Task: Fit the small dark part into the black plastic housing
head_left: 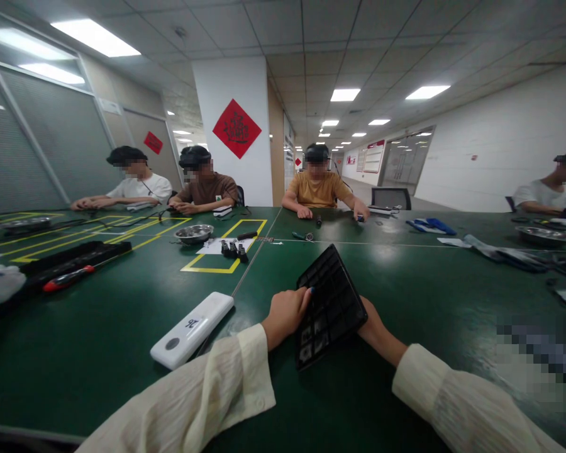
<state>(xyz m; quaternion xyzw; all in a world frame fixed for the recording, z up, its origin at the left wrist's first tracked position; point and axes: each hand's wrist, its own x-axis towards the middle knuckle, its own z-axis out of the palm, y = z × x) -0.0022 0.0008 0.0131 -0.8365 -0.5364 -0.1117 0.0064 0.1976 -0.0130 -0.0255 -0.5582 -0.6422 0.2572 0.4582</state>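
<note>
A black keyboard-like panel (330, 302) with rows of square cells is held tilted up off the green table (122, 352). My left hand (285, 314) grips its left edge, fingers curled over the rim. My right hand (375, 327) holds it from behind on the right, mostly hidden by the panel. Both arms wear cream sleeves.
A white power bank (192, 328) lies left of my hands. A red-handled screwdriver (68, 278) and a black tray (70, 257) sit far left. A metal bowl (193, 233), small black parts (233, 249) and paper are inside yellow tape. Several people sit around the table.
</note>
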